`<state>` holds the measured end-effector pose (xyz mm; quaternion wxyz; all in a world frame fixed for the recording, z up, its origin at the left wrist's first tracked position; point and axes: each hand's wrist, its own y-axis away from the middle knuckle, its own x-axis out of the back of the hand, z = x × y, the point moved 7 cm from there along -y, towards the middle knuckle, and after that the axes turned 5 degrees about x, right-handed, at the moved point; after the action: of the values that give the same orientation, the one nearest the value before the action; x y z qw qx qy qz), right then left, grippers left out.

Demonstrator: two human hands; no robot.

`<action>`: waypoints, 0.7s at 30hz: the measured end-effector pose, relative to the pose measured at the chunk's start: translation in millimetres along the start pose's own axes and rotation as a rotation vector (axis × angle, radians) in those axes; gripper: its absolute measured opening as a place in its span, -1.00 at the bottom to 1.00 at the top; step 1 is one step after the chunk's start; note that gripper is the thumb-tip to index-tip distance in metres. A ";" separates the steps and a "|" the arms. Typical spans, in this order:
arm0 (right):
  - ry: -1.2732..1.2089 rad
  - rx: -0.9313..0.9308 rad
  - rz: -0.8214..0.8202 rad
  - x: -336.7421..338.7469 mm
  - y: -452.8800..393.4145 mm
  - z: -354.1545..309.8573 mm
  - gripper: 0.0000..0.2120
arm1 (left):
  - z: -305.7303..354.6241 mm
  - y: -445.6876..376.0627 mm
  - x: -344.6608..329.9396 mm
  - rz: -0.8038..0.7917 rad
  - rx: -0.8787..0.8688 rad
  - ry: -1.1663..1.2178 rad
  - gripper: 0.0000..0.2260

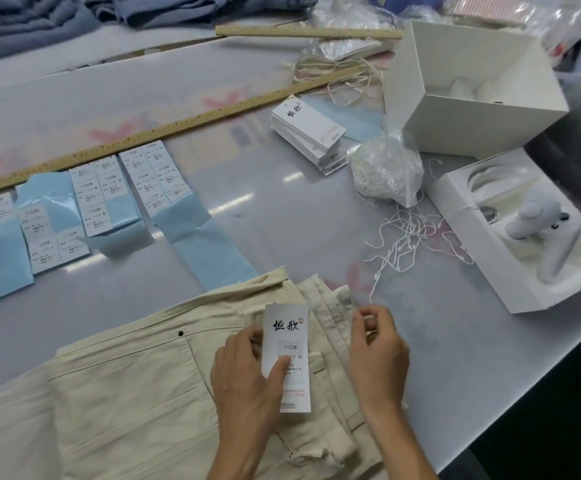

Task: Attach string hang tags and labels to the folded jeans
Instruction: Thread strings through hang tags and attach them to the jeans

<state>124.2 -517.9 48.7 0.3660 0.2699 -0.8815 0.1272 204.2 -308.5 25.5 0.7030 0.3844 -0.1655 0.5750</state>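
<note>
Cream folded jeans lie at the table's near edge. My left hand holds a white hang tag upright over the waistband, thumb pressing on its size sticker marked XL. To the tag's right, my right hand has its fingers pinched together; whether a string is between them I cannot tell. Loose white strings lie beyond the jeans. A stack of hang tags sits farther back. Sheets of size stickers on blue backing lie at the left.
A long wooden ruler crosses the table; a second ruler lies behind it. A plastic bag of strings, a white box lid and a white box holding a grey device stand on the right. Blue jeans are piled at the back.
</note>
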 end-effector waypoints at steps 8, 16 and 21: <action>0.131 -0.030 -0.103 5.3 -77.2 38.4 -0.89 | 22.8 -13.2 4.9 0.061 -0.051 -0.055 -0.52; 0.430 0.242 -0.212 2.6 -36.3 42.1 -0.86 | 53.4 -38.3 -10.2 0.058 -0.286 -0.108 -0.56; 0.552 0.316 -0.216 41.6 -25.4 63.8 -0.85 | 64.2 -50.2 -21.2 -0.091 -0.436 -0.269 -0.35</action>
<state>77.5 -581.6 34.4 0.5561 0.3706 -0.6847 0.2909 258.6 -372.1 35.3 0.7660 0.3039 -0.3601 0.4372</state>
